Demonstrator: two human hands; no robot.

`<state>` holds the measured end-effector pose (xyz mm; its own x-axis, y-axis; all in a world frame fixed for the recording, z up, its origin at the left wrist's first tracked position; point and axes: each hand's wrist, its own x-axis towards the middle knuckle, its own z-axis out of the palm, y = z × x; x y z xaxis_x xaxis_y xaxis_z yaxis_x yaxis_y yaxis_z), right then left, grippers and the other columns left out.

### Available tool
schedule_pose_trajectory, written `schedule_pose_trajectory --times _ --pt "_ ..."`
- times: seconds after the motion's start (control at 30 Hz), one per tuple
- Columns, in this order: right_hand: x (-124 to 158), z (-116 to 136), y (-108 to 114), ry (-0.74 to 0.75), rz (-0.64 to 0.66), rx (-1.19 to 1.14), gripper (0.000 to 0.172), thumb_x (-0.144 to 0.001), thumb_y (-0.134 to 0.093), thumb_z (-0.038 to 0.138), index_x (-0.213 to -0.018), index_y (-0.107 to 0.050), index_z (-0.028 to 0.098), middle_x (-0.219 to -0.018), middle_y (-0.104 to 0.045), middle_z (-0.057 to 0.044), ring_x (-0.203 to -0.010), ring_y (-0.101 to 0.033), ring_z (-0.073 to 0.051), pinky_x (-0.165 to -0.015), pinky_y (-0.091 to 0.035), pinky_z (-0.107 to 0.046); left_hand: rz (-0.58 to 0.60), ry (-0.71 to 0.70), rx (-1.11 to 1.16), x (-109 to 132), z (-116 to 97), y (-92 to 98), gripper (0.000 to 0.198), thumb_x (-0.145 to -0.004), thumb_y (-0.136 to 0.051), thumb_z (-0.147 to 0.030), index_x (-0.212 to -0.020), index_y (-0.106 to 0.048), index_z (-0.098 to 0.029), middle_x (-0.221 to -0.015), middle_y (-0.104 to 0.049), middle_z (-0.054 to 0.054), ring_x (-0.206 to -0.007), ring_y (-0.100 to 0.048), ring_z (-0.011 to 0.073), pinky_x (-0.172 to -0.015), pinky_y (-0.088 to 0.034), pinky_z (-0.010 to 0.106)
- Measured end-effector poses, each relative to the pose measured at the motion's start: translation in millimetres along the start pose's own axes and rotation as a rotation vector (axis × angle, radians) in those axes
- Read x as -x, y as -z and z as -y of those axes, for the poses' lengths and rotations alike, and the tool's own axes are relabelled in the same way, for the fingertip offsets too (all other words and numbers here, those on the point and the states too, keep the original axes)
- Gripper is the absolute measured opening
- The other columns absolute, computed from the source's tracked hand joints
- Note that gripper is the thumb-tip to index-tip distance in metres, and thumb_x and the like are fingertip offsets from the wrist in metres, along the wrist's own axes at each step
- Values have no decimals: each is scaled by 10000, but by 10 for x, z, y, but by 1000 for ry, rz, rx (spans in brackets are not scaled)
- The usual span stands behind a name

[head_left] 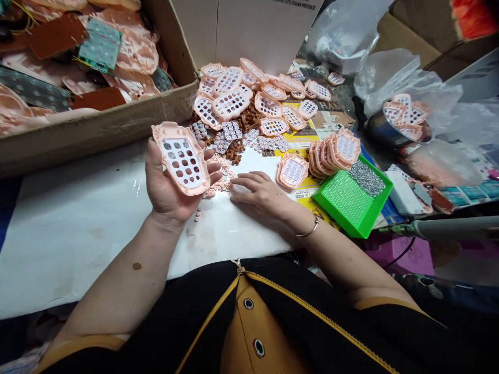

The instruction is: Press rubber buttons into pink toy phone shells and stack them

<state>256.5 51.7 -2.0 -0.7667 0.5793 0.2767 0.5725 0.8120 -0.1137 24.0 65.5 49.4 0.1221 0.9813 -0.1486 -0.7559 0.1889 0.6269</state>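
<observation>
On the palm of my left hand [167, 195] rests a pink plastic casing [183, 160], its white panel full of small holes facing up. The thumb lies along one edge and the fingertips show at the other. My right hand [261, 195] is palm down over the white tabletop, fingers stretched out beside a small heap of pink button pieces [222, 179]. Whether its fingertips touch a piece cannot be made out. Behind the hands lie sheets of printed keys [228, 136] and brown rubbery parts [234, 150].
A pile of pink casings [232, 104] lies at the back. Stacked casings [331, 150] stand beside a green tray [343, 202] holding screws. At left is a cardboard box [97, 135] of casings and circuit boards. A grey electric screwdriver [452, 227] extends in from the right.
</observation>
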Motion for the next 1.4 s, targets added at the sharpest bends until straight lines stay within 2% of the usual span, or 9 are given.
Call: schedule_pose_trajectory --times 0.17,0.23,0.37,0.47,0.6,0.73,0.83,1.07,1.4 --pt "-205 150 -1 -9 -496 -193 189 -967 -542 135 -1069 -690 192 -933 -745 -70 -855 -665 -166 -780 -515 -319 14 -48 30 -10 111 58 446 -899 -568 -573 -1107 -679 -194 -969 -740 107 -954 -733 281 -737 -624 362" --pt "-338 246 93 -58 -574 -207 161 -959 -573 150 -1060 -685 208 -928 -736 -62 -862 -663 -163 -769 -504 -312 56 -4 27 0 146 87 424 -866 -634 -541 -1111 -676 -198 -1010 -750 113 -1043 -714 328 -776 -624 419" --pt "-502 380 204 -49 -486 -73 154 -979 -541 174 -994 -686 223 -924 -734 -47 -877 -629 -174 -826 -484 -343 116 70 -25 29 186 111 410 -819 -704 -518 -1076 -688 -199 -1074 -753 118 -1149 -667 369 -818 -621 462" --pt "-500 405 208 -21 -413 -16 156 -999 -533 242 -1022 -685 214 -948 -742 -50 -900 -619 -182 -870 -489 -358 70 87 -50 30 197 112 467 -806 -715 -555 -1103 -680 -196 -1087 -745 135 -1187 -647 377 -819 -622 463" --pt "-434 360 224 78 -417 19 289 -986 -559 431 -1054 -675 175 -986 -739 -84 -943 -631 -204 -895 -510 -376 72 123 -51 22 200 125 541 -769 -738 -594 -1099 -679 -169 -1091 -742 162 -1205 -633 400 -851 -612 502" --pt "-386 337 238 152 -397 83 337 -984 -549 470 -1097 -670 177 -1038 -744 -85 -1022 -649 -206 -949 -513 -384 149 171 -68 32 184 136 595 -669 -801 -627 -1029 -699 -165 -1070 -754 158 -1154 -659 407 -862 -607 512" --pt "-370 396 209 110 -380 153 357 -995 -526 472 -1166 -659 188 -1109 -736 -99 -1085 -649 -220 -965 -507 -411 173 166 -59 37 178 142 631 -585 -871 -601 -1014 -705 -168 -1073 -761 145 -1140 -670 400 -888 -603 492" --pt "-391 542 165 35 -410 110 310 -977 -576 347 -1147 -636 96 -1005 -715 -133 -942 -630 -224 -863 -529 -383 169 115 -48 28 188 166 693 -588 -894 -561 -1119 -693 -163 -1089 -765 143 -1129 -676 419 -978 -550 558" --pt "-352 524 127 31 -452 125 318 -986 -563 364 -1164 -636 111 -1039 -715 -119 -1008 -631 -219 -904 -530 -376 279 147 -32 36 158 196 735 -682 -858 -525 -1273 -641 -146 -1158 -747 154 -1256 -602 411 -1095 -453 576"
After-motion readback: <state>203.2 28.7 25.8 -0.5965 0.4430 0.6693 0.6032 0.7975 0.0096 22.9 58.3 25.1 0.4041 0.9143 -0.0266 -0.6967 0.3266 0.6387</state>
